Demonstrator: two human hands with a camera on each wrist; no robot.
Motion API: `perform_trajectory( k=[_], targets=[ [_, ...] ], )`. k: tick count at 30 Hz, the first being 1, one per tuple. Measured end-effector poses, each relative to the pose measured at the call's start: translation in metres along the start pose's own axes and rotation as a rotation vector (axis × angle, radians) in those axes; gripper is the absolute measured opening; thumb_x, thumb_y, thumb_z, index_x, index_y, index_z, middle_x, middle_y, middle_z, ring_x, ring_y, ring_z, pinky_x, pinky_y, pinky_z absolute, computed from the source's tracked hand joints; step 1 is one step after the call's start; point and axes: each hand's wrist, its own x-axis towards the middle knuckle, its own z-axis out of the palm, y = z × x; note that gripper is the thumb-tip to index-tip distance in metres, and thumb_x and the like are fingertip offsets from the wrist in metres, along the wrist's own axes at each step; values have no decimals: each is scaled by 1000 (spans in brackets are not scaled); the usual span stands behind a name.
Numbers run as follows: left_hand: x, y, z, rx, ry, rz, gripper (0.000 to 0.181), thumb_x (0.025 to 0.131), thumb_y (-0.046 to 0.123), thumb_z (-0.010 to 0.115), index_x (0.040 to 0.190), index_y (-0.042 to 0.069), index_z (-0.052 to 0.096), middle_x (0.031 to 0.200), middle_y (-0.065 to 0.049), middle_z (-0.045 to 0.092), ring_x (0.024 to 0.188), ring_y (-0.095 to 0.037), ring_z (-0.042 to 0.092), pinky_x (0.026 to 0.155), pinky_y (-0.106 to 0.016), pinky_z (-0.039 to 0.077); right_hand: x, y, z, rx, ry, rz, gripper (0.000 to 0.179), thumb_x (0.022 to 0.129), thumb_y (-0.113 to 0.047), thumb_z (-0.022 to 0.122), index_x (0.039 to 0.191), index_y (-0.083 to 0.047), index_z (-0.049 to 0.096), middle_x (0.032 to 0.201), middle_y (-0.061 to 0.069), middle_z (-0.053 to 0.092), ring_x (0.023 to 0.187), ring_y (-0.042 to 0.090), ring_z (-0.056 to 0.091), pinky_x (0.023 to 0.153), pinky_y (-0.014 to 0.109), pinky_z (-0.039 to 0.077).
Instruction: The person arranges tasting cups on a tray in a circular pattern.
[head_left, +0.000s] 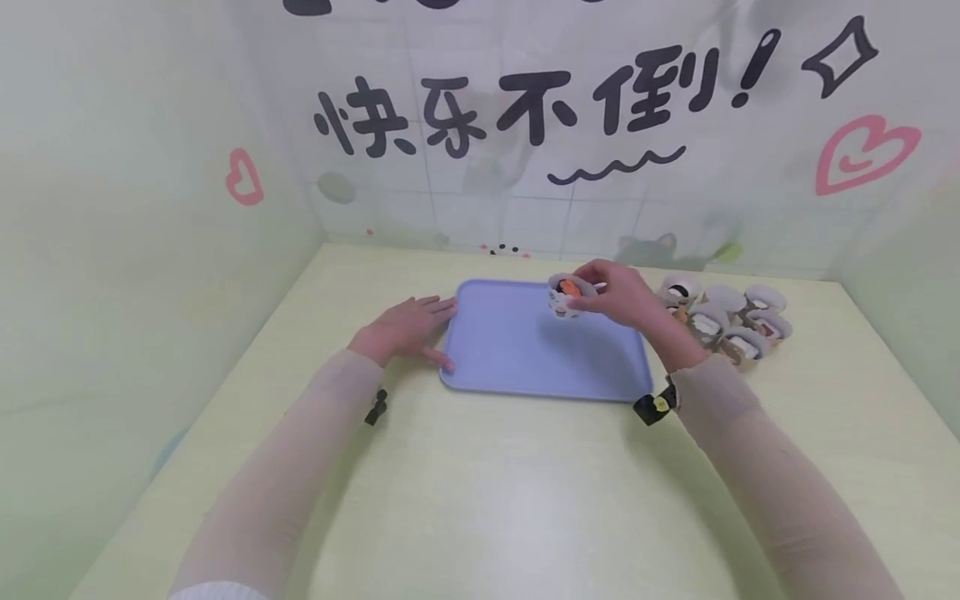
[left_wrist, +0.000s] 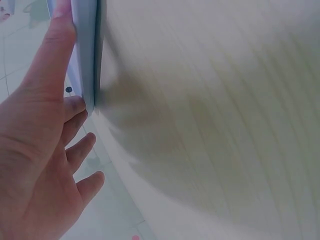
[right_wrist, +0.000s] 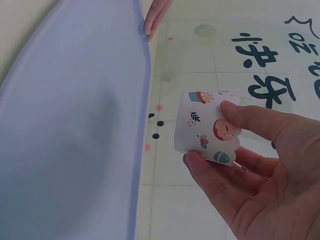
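Note:
In the head view a blue-lilac tray [head_left: 517, 354] lies on the table. My right hand [head_left: 617, 293] holds a small paper cup [head_left: 561, 307] above its far right part; orange and dark contents show in the cup's mouth. Thumb and fingers of the right hand [right_wrist: 272, 170] pinch the cup [right_wrist: 206, 125] in the right wrist view, where cupcake and doughnut prints cover its side. At the tray's left edge rests my left hand [head_left: 405, 329], fingers spread. From the left wrist, thumb and fingertips of this hand [left_wrist: 37, 150] touch the tray rim [left_wrist: 89, 55].
Right of the tray stands a cluster of similar paper cups [head_left: 723, 298] with light, dark and brown contents. The pale yellow table [head_left: 465, 483] is bounded by a printed back wall [head_left: 510, 217] and side walls. Each wrist carries a black device [head_left: 652, 407].

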Motion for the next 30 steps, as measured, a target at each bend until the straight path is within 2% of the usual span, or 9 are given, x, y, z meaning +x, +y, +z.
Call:
perform_trajectory(
  k=[10,19,23,30],
  targets=[
    [0,1,-3,-6,0,3,111,80,67,68,158,3,22,167,-13,19,154,-38,19,126,-57,21,22,-3,14,-1,9,57,52,92,-26,72,135,-1,54,138,22,57,122,35,57,95,46,55],
    [0,0,-5,-24,-10,-8,111,79,65,70,158,4,21,167,-12,18,154,-38,18,127,-56,19,49,6,29,19,23,118,51,92,-24,72,134,-2,54,137,21,58,120,34,57,97,46,54],
    [1,1,-4,-33,-25,-11,112,79,65,71,158,4,21,167,-12,18,155,-37,17,128,-57,17,56,10,35,35,9,149,52,91,-24,72,134,-2,54,137,21,58,120,34,57,98,45,54],
    [1,0,-2,-19,-20,-12,112,79,67,70,158,5,21,167,-12,19,154,-37,18,127,-57,18,62,11,38,9,16,150,50,92,-22,71,133,-1,54,135,21,59,119,35,58,98,45,54]
  ],
)
